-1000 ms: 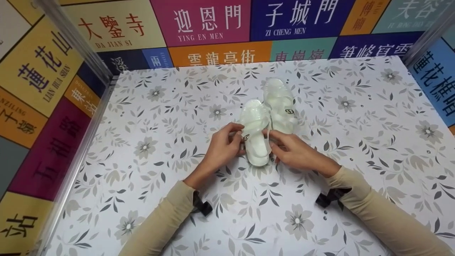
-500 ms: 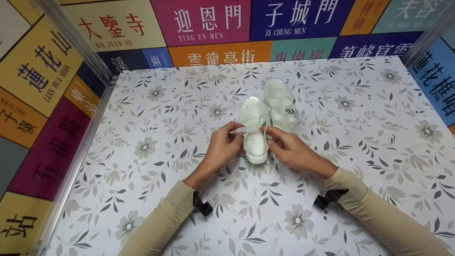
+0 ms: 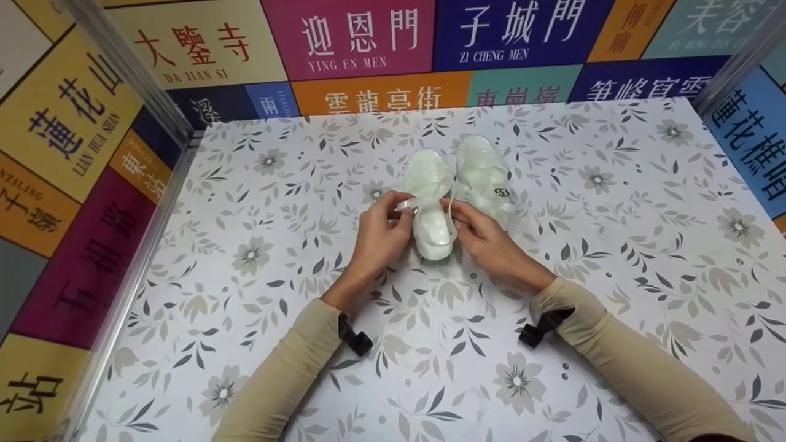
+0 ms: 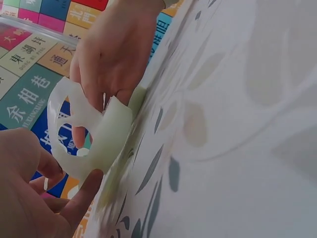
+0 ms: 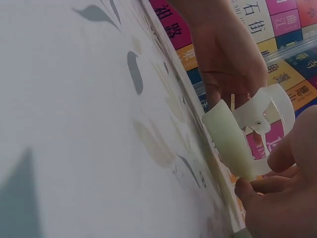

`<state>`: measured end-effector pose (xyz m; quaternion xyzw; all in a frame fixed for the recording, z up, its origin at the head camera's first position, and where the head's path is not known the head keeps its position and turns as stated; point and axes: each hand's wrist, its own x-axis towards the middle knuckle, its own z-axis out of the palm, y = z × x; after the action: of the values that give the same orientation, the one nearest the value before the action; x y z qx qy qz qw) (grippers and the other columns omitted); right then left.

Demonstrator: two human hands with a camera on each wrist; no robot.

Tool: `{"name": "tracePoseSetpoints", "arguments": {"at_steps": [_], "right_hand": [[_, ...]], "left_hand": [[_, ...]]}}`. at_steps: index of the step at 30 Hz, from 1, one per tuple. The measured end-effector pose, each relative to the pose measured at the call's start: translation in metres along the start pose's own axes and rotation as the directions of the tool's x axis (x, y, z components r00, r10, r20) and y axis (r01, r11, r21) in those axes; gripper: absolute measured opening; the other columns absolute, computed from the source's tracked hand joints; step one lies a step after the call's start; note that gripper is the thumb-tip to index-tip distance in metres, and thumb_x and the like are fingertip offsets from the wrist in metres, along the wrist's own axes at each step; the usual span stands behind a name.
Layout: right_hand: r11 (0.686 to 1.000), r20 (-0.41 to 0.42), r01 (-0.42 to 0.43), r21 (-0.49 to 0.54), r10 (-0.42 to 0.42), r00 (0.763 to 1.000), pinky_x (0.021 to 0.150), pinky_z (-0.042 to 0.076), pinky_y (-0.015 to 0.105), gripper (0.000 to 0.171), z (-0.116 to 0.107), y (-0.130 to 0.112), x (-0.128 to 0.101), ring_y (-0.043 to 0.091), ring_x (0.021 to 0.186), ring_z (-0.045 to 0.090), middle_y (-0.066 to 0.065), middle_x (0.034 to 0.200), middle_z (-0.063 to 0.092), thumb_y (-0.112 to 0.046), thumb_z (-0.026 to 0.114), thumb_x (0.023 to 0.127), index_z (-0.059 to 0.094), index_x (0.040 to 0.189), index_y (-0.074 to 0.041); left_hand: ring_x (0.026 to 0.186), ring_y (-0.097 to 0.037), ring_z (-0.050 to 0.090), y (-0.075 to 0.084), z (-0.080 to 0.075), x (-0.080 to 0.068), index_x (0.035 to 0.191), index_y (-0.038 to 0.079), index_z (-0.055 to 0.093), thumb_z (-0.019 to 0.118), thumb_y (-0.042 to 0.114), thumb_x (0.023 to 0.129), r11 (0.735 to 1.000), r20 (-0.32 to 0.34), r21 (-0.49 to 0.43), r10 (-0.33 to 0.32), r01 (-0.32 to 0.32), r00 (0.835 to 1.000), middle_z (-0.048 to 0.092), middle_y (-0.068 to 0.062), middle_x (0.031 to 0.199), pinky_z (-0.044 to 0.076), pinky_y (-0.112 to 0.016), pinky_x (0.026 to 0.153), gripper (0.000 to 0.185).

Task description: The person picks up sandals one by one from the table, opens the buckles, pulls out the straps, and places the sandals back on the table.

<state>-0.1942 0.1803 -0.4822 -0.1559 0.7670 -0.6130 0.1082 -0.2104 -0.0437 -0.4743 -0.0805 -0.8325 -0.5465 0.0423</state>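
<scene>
A pale, translucent sandal [image 3: 433, 227] lies between both hands, its heel toward me. My left hand [image 3: 379, 230] grips its left side, where a strap [image 3: 406, 203] sticks out loose by the fingers. On the other side, my right hand [image 3: 491, 245] pinches the right edge by the ankle strap. The left wrist view shows the sandal's heel [image 4: 111, 131] close up, with a thumb pressed against it. In the right wrist view the heel strap [image 5: 282, 111] arches up from the sole. A matching sandal [image 3: 482, 169] with a dark emblem lies just to the right.
A white table [image 3: 276, 374] printed with grey leaves and flowers fills the foreground. Colourful panels [image 3: 362, 37] with large characters stand behind it and at both sides. Black wrist devices [image 3: 355, 336] sit on the beige sleeves [image 3: 276, 368].
The held sandal has moved away from me and slightly left, now more level with the other one. Its strap on the left has come loose. Both hands moved along with it.
</scene>
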Motion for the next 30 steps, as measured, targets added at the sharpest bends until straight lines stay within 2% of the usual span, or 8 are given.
{"name": "tracePoseSetpoints", "arguments": {"at_steps": [4,9,11,17,20,23,26,30], "right_hand": [[0.999,-0.028,-0.004,0.051,0.005,1.000,0.134,0.032,0.044,0.051,0.002,0.004,0.015,0.025,0.157,0.046,0.011,0.167,0.051,-0.006,0.043,0.114,0.044,0.164,-0.012],[0.999,-0.056,0.049,0.015,-0.048,0.997,0.132,0.036,0.042,0.053,0.004,0.007,0.032,0.028,0.157,0.047,0.017,0.169,0.047,-0.002,0.041,0.112,0.039,0.165,-0.003],[0.999,-0.068,0.039,0.017,-0.038,0.997,0.132,0.037,0.042,0.053,0.005,0.007,0.037,0.028,0.157,0.047,0.019,0.168,0.047,-0.001,0.040,0.112,0.037,0.166,-0.002],[1.000,-0.113,-0.013,0.016,0.014,0.993,0.131,0.038,0.043,0.052,0.009,0.007,0.045,0.028,0.153,0.050,0.018,0.164,0.052,0.001,0.039,0.111,0.042,0.163,-0.003],[0.999,-0.128,-0.041,0.012,0.042,0.991,0.129,0.038,0.043,0.052,0.009,0.007,0.046,0.027,0.150,0.052,0.017,0.163,0.054,0.000,0.040,0.111,0.043,0.163,-0.005],[0.997,-0.133,-0.069,0.029,0.072,0.989,0.127,0.040,0.043,0.052,0.010,0.007,0.048,0.025,0.148,0.052,0.015,0.163,0.055,-0.002,0.040,0.112,0.043,0.164,-0.007],[0.994,-0.129,-0.095,0.052,0.101,0.986,0.125,0.042,0.043,0.052,0.010,0.007,0.048,0.024,0.147,0.053,0.013,0.163,0.054,-0.004,0.041,0.113,0.041,0.165,-0.009],[0.993,-0.112,-0.104,0.048,0.109,0.988,0.129,0.040,0.042,0.057,0.007,0.003,0.047,0.026,0.153,0.050,0.015,0.168,0.049,-0.001,0.040,0.111,0.035,0.167,-0.004]], "left_hand": [[0.099,-0.018,0.077,-0.005,0.003,0.013,0.124,0.012,0.075,0.061,0.012,0.104,1.000,-0.033,0.014,-0.012,0.013,0.999,0.079,-0.004,0.122,0.063,-0.032,0.088,0.025],[0.098,-0.018,0.076,-0.009,0.007,0.029,0.126,0.011,0.074,0.058,0.010,0.104,0.999,-0.065,0.025,-0.020,0.021,0.998,0.078,-0.008,0.123,0.061,-0.032,0.088,0.027],[0.096,-0.017,0.075,-0.010,0.008,0.033,0.126,0.012,0.074,0.057,0.009,0.104,0.999,-0.075,0.027,-0.022,0.024,0.997,0.078,-0.008,0.122,0.060,-0.031,0.088,0.028],[0.080,-0.014,0.062,-0.015,0.012,0.038,0.126,0.011,0.075,0.057,0.007,0.102,0.997,-0.101,0.055,-0.043,0.049,0.994,0.076,-0.007,0.099,0.050,-0.028,0.074,0.030],[0.077,-0.014,0.059,-0.016,0.014,0.039,0.125,0.012,0.075,0.057,0.009,0.102,0.997,-0.117,0.052,-0.054,0.061,0.992,0.072,-0.007,0.092,0.048,-0.029,0.072,0.030],[0.078,-0.014,0.062,-0.017,0.015,0.039,0.125,0.013,0.075,0.057,0.010,0.101,0.997,-0.126,0.045,-0.061,0.067,0.990,0.075,-0.007,0.096,0.050,-0.029,0.074,0.030],[0.082,-0.014,0.067,-0.017,0.014,0.039,0.124,0.012,0.075,0.057,0.009,0.101,0.997,-0.130,0.036,-0.063,0.069,0.989,0.078,-0.007,0.108,0.053,-0.028,0.077,0.029],[0.085,-0.010,0.072,-0.014,0.013,0.039,0.123,0.013,0.077,0.059,0.010,0.099,0.995,-0.139,0.049,-0.075,0.082,0.987,0.080,-0.004,0.116,0.055,-0.025,0.078,0.030]]}}
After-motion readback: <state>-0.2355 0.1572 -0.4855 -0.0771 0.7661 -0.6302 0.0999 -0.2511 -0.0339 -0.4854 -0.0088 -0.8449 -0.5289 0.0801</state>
